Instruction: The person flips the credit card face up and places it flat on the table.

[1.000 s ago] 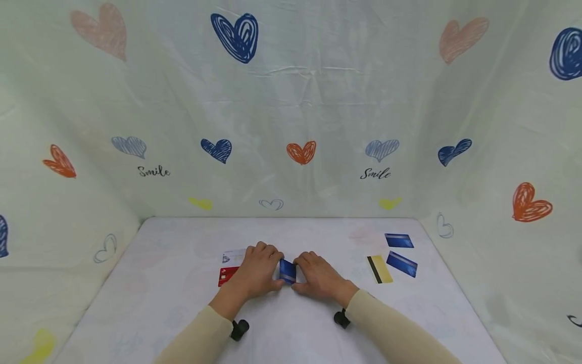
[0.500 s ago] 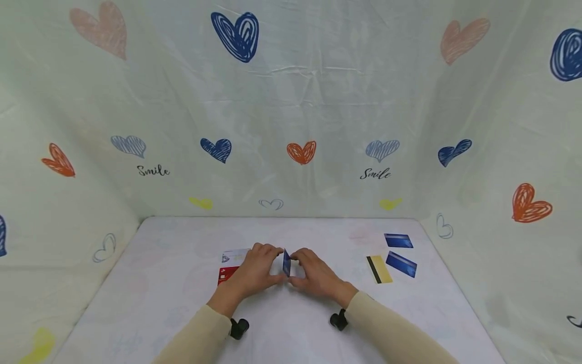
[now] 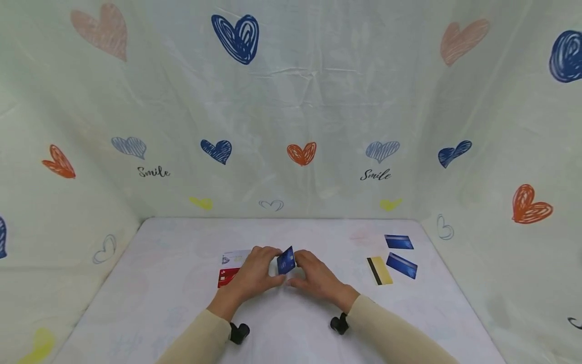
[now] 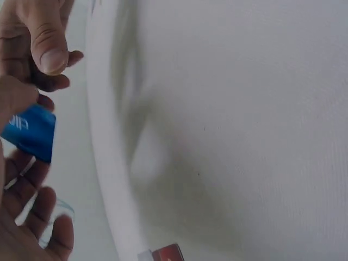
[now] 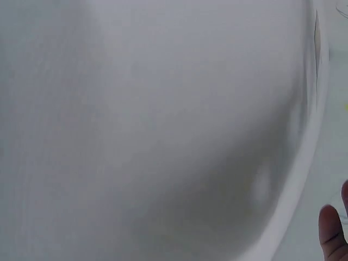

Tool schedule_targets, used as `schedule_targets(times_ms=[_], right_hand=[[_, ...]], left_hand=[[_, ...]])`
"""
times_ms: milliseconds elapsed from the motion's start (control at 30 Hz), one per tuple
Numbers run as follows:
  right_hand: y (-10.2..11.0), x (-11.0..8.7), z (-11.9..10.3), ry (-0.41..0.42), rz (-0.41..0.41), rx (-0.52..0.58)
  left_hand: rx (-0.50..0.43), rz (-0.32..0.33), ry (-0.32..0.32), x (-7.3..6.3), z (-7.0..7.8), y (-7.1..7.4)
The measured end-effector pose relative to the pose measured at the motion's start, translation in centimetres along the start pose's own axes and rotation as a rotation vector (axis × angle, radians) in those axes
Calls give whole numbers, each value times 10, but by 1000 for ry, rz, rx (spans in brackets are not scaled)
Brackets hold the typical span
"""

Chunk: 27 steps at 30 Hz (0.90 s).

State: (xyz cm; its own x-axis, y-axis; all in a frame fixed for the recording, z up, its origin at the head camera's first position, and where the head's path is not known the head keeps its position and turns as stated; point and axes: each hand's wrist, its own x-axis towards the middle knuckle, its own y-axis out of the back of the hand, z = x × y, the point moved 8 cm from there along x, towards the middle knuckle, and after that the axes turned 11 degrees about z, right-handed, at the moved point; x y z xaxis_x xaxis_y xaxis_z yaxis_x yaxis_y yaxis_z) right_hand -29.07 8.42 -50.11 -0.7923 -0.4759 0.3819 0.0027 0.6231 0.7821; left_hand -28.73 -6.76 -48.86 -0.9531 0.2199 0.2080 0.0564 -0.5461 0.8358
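In the head view, a blue bank card (image 3: pixel 286 261) stands tilted above the white table. My left hand (image 3: pixel 257 270) pinches it between thumb and fingers. The left wrist view shows the blue bank card (image 4: pixel 33 133) with white lettering, the left thumb (image 4: pixel 16 98) at one edge and the fingers at the opposite one. My right hand (image 3: pixel 318 275) is beside the card's right edge, fingers and thumb spread apart; whether its index fingertip touches the card I cannot tell. A red card (image 3: pixel 227 276) and a whitish card (image 3: pixel 234 258) lie left of the left hand, partly covered by it.
On the right of the table (image 3: pixel 182 323) lie a yellow card (image 3: pixel 380 270) with a black stripe and two blue cards, one farther back (image 3: pixel 399 241) and one nearer (image 3: pixel 402 265). A heart-printed curtain (image 3: pixel 300 101) surrounds the table's back and sides.
The blue card has been turned between the hands, passing edge-on and now showing another face, slightly higher. The right thumb has come away from it.
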Motion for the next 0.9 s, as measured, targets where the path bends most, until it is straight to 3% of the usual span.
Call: schedule_targets(times_ms=[233,367,467,633,900], right_hand=[[21,-1,-8,127,116,-246],[21,0,-12,238,105,-383],[19,-1,-10,269,99,-448],[14,-1,0,256,76,-479],[8,6,8,281,113,-459]], left_hand=[[288,81,-27,-7,-3,-2],[350,92,-71,-8,3,-6],[356,96,-108,-7,10,-9],[394,110,-149,-5,14,-11],[475,175,-160,-2,3,-10]])
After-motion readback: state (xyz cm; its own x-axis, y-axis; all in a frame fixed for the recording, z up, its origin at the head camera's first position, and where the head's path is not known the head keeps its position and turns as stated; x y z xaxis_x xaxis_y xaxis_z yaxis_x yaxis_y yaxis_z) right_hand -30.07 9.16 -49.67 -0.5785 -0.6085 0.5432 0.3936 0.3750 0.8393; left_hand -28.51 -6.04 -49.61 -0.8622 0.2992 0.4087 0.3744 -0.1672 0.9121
